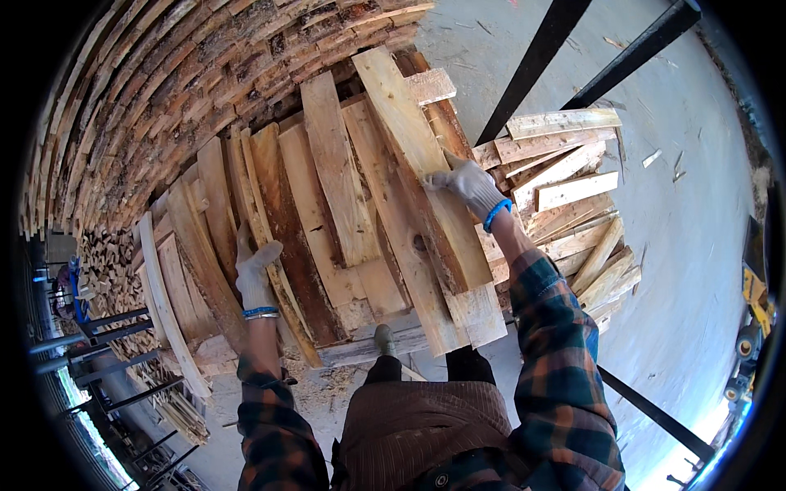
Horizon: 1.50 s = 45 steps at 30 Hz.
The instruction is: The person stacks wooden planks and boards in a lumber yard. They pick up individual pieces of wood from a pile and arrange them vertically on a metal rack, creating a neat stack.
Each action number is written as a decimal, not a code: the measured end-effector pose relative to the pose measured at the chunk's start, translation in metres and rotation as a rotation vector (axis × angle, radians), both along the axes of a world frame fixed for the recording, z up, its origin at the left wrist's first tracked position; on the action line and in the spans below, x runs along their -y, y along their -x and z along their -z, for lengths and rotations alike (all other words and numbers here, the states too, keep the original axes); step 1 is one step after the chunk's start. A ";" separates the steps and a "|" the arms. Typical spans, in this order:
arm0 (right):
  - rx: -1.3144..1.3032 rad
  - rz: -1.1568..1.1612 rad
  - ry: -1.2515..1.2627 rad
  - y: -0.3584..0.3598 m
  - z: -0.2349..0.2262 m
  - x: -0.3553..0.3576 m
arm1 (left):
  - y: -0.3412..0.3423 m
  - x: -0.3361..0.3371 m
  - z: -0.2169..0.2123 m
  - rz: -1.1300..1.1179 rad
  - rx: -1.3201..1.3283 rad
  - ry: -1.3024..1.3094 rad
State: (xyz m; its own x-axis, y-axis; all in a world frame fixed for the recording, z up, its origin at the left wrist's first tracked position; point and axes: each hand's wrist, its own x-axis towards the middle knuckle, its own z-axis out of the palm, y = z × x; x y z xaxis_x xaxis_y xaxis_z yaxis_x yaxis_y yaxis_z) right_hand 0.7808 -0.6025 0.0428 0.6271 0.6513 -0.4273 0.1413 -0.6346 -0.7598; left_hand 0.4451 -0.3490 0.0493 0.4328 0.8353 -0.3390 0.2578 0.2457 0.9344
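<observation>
My left hand [255,274], in a white knitted glove with a blue cuff, is closed around a narrow wooden plank [282,282] with a barky edge. The plank stands tilted among other boards on the pile. My right hand [476,190], gloved the same way, grips the right edge of a long, wide, pale board [422,155]. That board slants across the top of the pile, its near end by my legs. Between my hands lie a shorter pale board [337,164] and a dark, bark-covered board [291,229]. The undersides of the gripped boards are hidden.
A tall stack of rough boards [205,90] rises behind the pile. Loose planks [573,188] are heaped on the right, beside black metal posts [532,69]. Smaller wood pieces [115,278] lie at left. A yellow vehicle [755,303] stands far right on the concrete floor [688,221].
</observation>
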 end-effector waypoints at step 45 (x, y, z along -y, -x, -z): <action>0.400 -0.069 0.337 0.065 -0.071 0.033 | -0.010 0.002 0.010 -0.022 -0.243 -0.269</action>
